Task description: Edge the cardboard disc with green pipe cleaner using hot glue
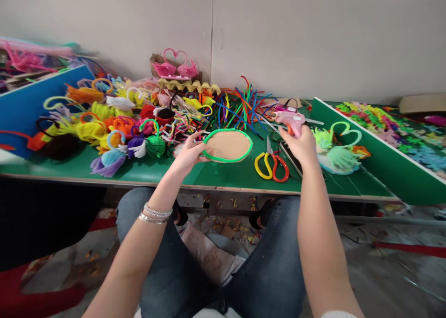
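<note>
From the head camera, a pale wall (296, 39) rises behind a green worktable (195, 181), with a blue board (42, 100) standing on the left and a green divider (376, 155) slanting along the right. The left hand (189, 157) pinches the left end of a cardboard oval (228, 146) between thumb and fingers; the oval is held tilted above the near part of the table, its rim lined with green pipe cleaner (251, 144). The right hand (302, 142) is curled around the grip of a pink glue gun (291, 118) — a pale stick juts from the gun's right end — and the gun is well apart from the oval.

Between the hands, scissors (274, 164) with one yellow and one red handle lie on the table, blades pointing far. Just right of them is a dark flat object (291, 158), partly hidden by the right hand. Loose pipe cleaners (244, 107) spread on the far side, while fuzzy colourful swans (92, 130) crowd the left. Farther back, a pink swan pair (174, 69) sits above an egg carton (190, 86); a light green swan pair (343, 159) stands near the divider.
</note>
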`<state>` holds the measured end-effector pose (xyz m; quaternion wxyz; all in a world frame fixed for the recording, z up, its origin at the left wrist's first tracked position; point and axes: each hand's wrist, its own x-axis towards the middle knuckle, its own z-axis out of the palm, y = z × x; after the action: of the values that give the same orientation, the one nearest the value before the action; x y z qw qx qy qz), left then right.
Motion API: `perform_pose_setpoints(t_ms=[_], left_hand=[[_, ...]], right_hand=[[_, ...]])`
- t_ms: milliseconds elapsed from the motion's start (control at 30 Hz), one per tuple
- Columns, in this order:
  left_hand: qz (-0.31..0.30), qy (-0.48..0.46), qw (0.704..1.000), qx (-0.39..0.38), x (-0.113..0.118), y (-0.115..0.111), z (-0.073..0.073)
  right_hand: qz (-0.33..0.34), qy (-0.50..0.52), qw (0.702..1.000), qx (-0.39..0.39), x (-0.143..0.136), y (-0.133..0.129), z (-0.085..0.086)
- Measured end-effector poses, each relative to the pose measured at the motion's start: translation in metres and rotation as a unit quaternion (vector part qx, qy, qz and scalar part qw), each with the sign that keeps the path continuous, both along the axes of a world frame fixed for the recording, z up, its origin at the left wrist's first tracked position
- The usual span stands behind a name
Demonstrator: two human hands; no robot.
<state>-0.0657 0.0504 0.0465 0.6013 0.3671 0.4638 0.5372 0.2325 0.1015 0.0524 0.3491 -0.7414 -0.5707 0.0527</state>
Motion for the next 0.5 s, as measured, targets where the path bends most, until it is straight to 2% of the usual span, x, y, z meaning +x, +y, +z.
perform_pose_setpoints(t_ms=[67,200,367,500], left_hand=[[0.011,0.007,1.000,0.000,0.002,0.000,0.000],[0.026,0.019,0.999,0.004,0.005,0.000,-0.002],[0.027,0.030,0.999,0.009,0.009,0.000,-0.004],[0.030,0.034,0.999,0.004,0.011,-0.001,-0.003]], right_hand=[[0.057,0.018,0.998,0.025,-0.006,-0.005,0.000],[0.120,-0.044,0.992,0.021,-0.024,-0.010,-0.004],[0.107,-0.134,0.985,0.035,-0.040,-0.012,-0.005],[0.093,-0.177,0.980,0.012,-0.046,-0.015,-0.002]])
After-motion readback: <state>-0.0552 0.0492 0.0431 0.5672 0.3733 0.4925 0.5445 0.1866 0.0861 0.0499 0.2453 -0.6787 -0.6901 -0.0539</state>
